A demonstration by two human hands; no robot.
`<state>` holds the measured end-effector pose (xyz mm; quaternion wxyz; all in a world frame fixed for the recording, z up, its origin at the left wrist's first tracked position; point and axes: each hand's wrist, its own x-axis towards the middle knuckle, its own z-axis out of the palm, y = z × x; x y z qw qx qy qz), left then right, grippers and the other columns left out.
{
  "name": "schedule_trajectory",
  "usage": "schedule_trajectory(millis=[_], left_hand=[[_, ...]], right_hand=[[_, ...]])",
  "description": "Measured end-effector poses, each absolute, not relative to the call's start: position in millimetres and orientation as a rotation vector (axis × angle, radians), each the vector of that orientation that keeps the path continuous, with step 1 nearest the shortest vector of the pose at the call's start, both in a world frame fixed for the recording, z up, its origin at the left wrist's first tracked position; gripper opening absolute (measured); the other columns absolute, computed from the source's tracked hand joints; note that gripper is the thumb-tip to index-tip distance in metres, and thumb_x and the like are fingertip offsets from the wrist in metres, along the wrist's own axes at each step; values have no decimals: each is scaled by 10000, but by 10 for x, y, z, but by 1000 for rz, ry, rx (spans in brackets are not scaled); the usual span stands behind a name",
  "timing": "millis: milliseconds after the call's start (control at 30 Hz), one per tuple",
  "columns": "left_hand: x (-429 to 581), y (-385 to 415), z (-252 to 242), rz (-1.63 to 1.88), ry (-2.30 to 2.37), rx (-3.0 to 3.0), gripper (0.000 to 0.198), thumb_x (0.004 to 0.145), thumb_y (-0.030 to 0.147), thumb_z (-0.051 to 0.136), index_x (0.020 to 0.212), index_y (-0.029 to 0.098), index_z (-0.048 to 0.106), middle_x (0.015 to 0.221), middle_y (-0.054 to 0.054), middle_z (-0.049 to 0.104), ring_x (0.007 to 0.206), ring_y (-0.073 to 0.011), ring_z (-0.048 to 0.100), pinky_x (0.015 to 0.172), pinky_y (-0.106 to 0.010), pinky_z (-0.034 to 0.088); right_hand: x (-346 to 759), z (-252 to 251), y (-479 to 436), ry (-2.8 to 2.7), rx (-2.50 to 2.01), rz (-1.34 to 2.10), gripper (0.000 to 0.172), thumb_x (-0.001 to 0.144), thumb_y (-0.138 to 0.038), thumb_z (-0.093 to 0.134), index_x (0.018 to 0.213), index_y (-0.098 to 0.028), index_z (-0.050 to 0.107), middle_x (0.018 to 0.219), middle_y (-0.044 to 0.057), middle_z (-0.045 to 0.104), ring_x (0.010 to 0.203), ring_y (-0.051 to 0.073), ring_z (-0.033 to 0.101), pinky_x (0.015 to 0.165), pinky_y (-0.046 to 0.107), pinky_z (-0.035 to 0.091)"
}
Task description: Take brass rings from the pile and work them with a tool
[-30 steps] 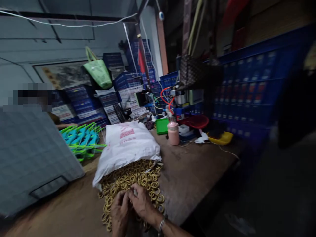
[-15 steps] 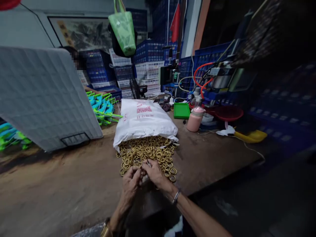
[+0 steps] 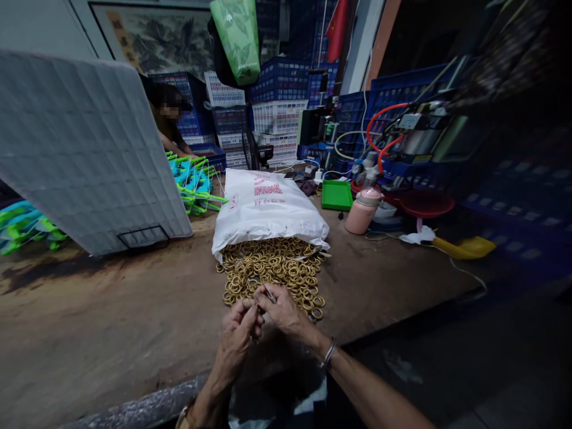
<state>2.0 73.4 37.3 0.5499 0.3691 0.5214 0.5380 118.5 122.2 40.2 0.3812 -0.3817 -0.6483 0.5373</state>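
Note:
My left hand (image 3: 236, 336) is closed in a pinch near the table's front edge; whatever lies between its fingertips is too small to make out. Touching or almost touching it, my right hand (image 3: 286, 313) grips a thin dark metal tool (image 3: 269, 294), whose tip sticks up past the fingers. Just beyond both hands, many brass-coloured rings (image 3: 277, 268) lie heaped on the table. They spill from the open mouth of a white sack (image 3: 270, 208) with red print, which lies on its side.
A grey quilted panel (image 3: 98, 149) stands at the left, with green and blue plastic pieces (image 3: 196, 182) behind it. A person (image 3: 163, 119) bends there. To the right are a green tray (image 3: 336, 195), a pink bottle (image 3: 363, 213), a yellow scoop (image 3: 465, 247) and a red-hosed machine (image 3: 417, 137).
The camera view has shifted, so the scene sits slightly further right. The person behind the panel has come more into view. My hands keep their fingertips together over the rings' near edge.

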Motion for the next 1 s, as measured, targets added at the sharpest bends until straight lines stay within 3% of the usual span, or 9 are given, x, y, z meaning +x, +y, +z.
schedule_trajectory(millis=[700, 867, 1000], left_hand=[[75, 719, 316, 1232, 1026, 805, 221, 713, 365, 596, 697, 161, 512, 549, 43, 540, 401, -43, 426, 406, -165, 337], [87, 728, 307, 1239, 988, 782, 199, 730, 352, 581, 725, 170, 501, 591, 36, 558, 432, -52, 458, 424, -171, 361], [113, 745, 297, 1265, 1049, 798, 249, 692, 390, 607, 705, 173, 485, 548, 54, 528, 415, -56, 450, 404, -170, 353]], right_hand=[[1293, 508, 1195, -1575, -1039, 1429, 285, 792, -348, 416, 582, -162, 463, 534, -35, 445, 498, 78, 385, 503, 197, 311], [1350, 399, 1192, -1745, -1165, 1117, 189, 797, -265, 397, 681, -171, 513, 566, -31, 473, 524, 86, 415, 525, 193, 305], [1386, 340, 1111, -2081, -1192, 807, 138, 702, -112, 412, 716, -192, 523, 572, -33, 483, 529, 95, 396, 516, 207, 246]])
